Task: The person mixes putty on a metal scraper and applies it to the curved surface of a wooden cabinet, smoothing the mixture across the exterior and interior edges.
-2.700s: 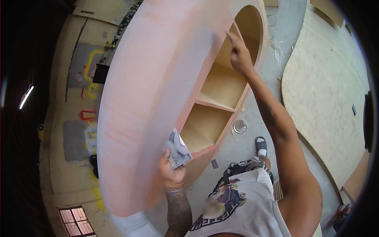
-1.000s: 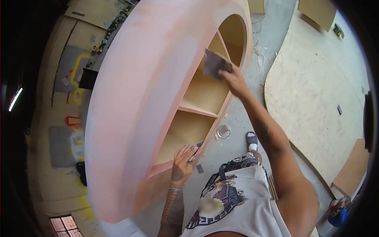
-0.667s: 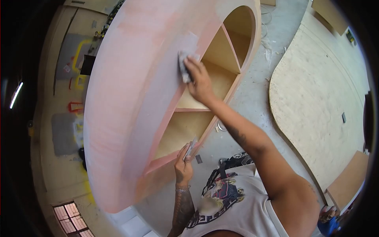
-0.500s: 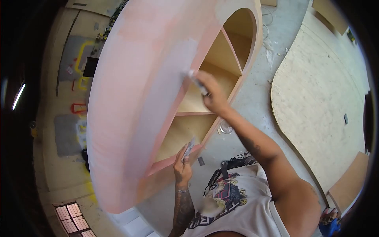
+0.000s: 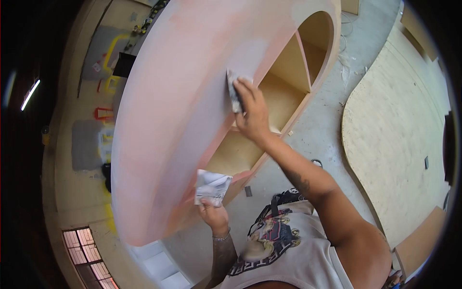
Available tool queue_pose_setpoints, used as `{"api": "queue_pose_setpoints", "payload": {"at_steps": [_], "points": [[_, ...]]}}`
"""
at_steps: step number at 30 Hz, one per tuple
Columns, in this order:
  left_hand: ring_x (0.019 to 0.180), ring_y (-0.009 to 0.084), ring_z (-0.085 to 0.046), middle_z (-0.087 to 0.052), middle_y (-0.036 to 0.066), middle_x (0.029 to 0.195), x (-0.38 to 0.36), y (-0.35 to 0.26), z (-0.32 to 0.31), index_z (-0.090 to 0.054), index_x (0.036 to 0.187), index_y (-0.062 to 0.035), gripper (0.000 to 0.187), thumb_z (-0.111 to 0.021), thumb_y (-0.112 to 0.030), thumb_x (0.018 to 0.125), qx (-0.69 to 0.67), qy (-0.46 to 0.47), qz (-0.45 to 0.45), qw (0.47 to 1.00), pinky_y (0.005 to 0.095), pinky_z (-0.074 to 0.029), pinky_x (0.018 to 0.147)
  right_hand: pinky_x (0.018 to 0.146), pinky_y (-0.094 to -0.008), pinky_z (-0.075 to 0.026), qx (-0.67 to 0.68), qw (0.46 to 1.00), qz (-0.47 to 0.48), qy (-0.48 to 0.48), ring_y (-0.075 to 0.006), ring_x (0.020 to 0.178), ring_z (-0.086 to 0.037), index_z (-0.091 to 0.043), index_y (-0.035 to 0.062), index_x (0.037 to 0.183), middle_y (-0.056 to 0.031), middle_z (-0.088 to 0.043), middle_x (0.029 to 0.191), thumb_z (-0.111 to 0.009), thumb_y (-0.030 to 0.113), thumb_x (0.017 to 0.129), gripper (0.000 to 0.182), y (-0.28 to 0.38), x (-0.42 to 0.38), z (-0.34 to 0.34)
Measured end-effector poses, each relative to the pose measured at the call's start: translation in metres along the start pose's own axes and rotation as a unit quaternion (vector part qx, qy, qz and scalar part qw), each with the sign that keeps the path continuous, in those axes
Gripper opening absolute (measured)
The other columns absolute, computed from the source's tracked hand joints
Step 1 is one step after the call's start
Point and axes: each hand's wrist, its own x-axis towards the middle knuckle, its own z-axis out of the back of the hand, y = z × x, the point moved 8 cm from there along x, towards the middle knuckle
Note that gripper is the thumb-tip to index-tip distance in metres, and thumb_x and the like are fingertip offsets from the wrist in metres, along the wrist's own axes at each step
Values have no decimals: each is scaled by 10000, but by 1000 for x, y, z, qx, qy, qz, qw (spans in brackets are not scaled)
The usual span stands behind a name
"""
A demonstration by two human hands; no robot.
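A large curved piece with a pink and pale grey surface (image 5: 159, 111) has wooden compartments (image 5: 284, 91) along its right side. My right hand (image 5: 252, 108) grips a flat smeared scraper (image 5: 234, 91), whose edge lies against the grey band near the compartments. Lower down, my left hand (image 5: 213, 214) holds a square plate smeared with white filler (image 5: 213, 187), its flat face turned up, in front of the lowest compartment.
A wavy-edged wooden board (image 5: 394, 130) lies on the right, with a brown panel (image 5: 421, 236) below it. A small dark block (image 5: 248, 191) is on the grey floor (image 5: 317, 139). White steps or boxes (image 5: 156, 262) stand at the lower left.
My right hand has turned, and its scraper now lies flatter against the surface. My left hand has tilted the plate so its smeared face shows. The view has shifted slightly.
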Motion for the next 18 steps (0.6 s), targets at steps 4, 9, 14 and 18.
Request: {"api": "queue_pose_setpoints", "payload": {"at_steps": [4, 9, 14, 18], "points": [[1117, 254, -595, -584, 118, 1252, 7, -37, 5, -442, 1345, -9, 447, -470, -297, 1004, -191, -98, 47, 976, 431, -469, 985, 1019, -441, -414, 18, 999, -15, 37, -394, 1211, -484, -505, 49, 1331, -177, -477, 1355, -598, -80, 649, 700, 36, -63, -41], [1086, 248, -624, -609, 106, 1231, 8, -40, 0, -475, 1310, -28, 390, -465, -241, 983, -304, -40, 111, 945, 406, -551, 867, 1030, -461, -401, 55, 994, -4, 96, -401, 1219, -476, -503, 49, 1332, -179, -480, 1339, -630, -79, 647, 709, 68, -123, -68], [974, 229, -683, -653, 112, 1158, 12, -27, 17, -518, 1260, -17, 337, -453, -186, 975, -328, -131, 199, 914, 363, -624, 695, 996, -470, -418, 208, 883, -120, 403, -413, 1233, -473, -490, 63, 1355, -188, -494, 1346, -592, -104, 682, 700, 77, -155, -82], [1049, 241, -651, -572, 135, 1293, 10, 23, 17, -421, 1369, 2, 446, -466, -152, 953, -411, 64, 346, 841, 387, -587, 834, 994, -452, -434, 231, 892, 100, 376, -394, 1224, -507, -510, 84, 1355, -179, -530, 1337, -540, -132, 685, 705, 124, -128, -5]]}}
